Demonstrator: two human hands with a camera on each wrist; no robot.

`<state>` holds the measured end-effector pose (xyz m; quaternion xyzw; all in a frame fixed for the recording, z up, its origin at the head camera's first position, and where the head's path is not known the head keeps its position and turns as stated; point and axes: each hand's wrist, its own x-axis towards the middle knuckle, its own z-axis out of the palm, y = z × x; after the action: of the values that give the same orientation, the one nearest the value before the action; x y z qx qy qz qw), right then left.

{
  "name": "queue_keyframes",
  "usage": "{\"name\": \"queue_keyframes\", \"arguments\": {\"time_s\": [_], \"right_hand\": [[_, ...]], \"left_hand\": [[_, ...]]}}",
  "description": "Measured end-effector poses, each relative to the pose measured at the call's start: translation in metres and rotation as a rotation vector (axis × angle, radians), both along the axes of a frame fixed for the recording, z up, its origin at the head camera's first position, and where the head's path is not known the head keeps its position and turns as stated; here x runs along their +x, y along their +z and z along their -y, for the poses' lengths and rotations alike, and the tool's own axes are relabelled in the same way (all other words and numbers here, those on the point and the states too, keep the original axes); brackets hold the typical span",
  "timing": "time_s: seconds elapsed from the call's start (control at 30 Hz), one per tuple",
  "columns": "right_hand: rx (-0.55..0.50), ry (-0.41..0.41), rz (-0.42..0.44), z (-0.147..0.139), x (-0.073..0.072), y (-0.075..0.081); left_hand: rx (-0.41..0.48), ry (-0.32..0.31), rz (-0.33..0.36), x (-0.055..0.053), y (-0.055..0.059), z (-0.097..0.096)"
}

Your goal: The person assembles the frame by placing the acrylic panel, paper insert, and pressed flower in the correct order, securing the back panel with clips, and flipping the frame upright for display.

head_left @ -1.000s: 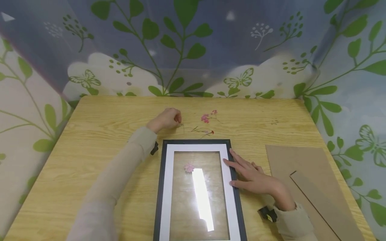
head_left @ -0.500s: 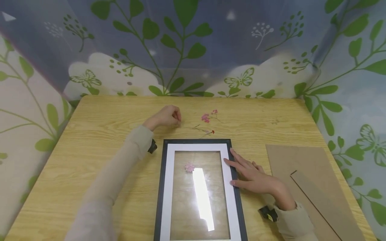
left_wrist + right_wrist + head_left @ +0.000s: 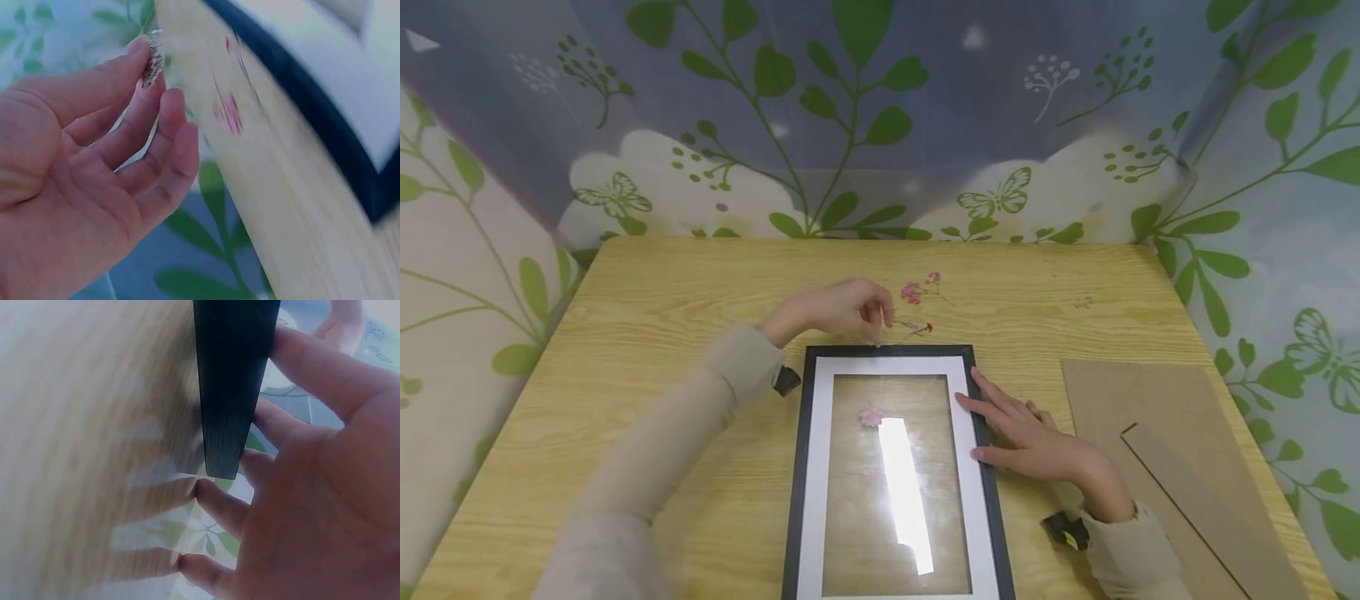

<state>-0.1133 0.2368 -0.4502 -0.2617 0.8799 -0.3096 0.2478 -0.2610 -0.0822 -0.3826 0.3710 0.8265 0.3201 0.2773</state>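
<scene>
Left hand (image 3: 842, 310) pinches a dried sprig (image 3: 152, 60); right hand (image 3: 1037, 446) flat on frame (image 3: 987, 467) edge

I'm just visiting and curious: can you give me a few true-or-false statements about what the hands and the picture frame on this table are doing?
1. The right hand rests with straight fingers on the black picture frame. True.
2. The left hand lies flat on the glass. False: it pinches a small pale dried sprig beyond the frame's top edge.
3. A pink pressed flower lies inside the frame. True.
4. The brown backing board covers the frame. False: it lies beside it, to the right.
</scene>
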Motion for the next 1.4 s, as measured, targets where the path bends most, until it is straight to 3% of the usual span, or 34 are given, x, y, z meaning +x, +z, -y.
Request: {"name": "queue_keyframes", "arguments": {"time_s": [0.27, 0.43, 0.67, 0.93, 1.1, 1.27, 1.4], "right_hand": [[0.012, -0.006, -0.008, -0.001, 0.0, -0.001], [-0.009, 0.001, -0.021, -0.001, 0.0, -0.001], [-0.002, 0.006, -0.032, -0.001, 0.001, -0.001], [0.009, 0.0, -0.024, 0.0, 0.0, -0.001], [0.013, -0.004, -0.024, 0.001, 0.0, -0.002], [0.015, -0.004, -0.037, 0.001, 0.0, -0.003], [0.011, 0.001, -0.04, 0.0, 0.001, -0.003]], "left_hand": [[-0.157, -0.25, -0.055, 0.04, -0.009, -0.05], [-0.26, -0.325, -0.135, 0.059, -0.022, -0.069], [-0.273, -0.323, -0.328, 0.068, -0.034, -0.073], [-0.261, -0.33, -0.469, 0.069, -0.028, -0.06], [-0.34, -0.341, -0.588, 0.09, -0.027, -0.049], [-0.451, -0.253, -0.586, 0.115, -0.035, -0.036], [-0.438, -0.218, -0.577, 0.116, -0.042, -0.026]]}}
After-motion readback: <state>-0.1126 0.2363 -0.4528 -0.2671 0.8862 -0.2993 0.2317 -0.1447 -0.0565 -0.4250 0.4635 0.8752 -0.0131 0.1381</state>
